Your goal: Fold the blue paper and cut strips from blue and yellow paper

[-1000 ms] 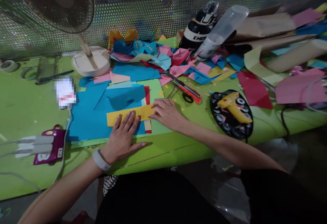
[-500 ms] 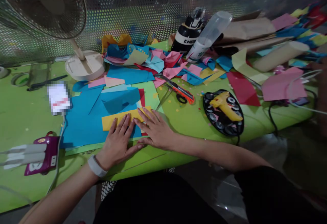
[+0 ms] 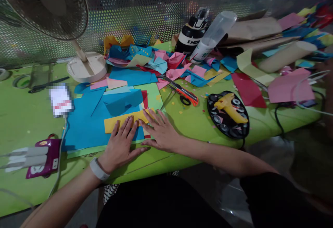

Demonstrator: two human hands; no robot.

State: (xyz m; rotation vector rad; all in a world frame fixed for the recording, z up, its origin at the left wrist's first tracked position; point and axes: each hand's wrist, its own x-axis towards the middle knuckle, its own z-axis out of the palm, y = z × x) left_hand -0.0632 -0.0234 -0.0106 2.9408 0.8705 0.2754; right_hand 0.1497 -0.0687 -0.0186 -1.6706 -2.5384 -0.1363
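Observation:
A folded yellow paper strip (image 3: 111,123) lies on large blue sheets (image 3: 85,127) on the green table (image 3: 23,117). My left hand (image 3: 121,145) lies flat, fingers stretched out, with its fingertips on the strip's middle. My right hand (image 3: 161,131) is spread flat beside it, fingers resting on the strip's right end. A white band is on my left wrist.
Scissors with orange handles (image 3: 183,94) and a yellow glue gun (image 3: 230,107) on a black round tray (image 3: 241,125) lie right of my hands. A fan (image 3: 85,67) stands at back left, bottles (image 3: 203,34) and coloured paper scraps behind. A maroon power strip (image 3: 43,157) sits at left.
My right hand slid left along the yellow strip from its right end toward my left hand. The view shifted slightly; my left hand stayed flat on the strip.

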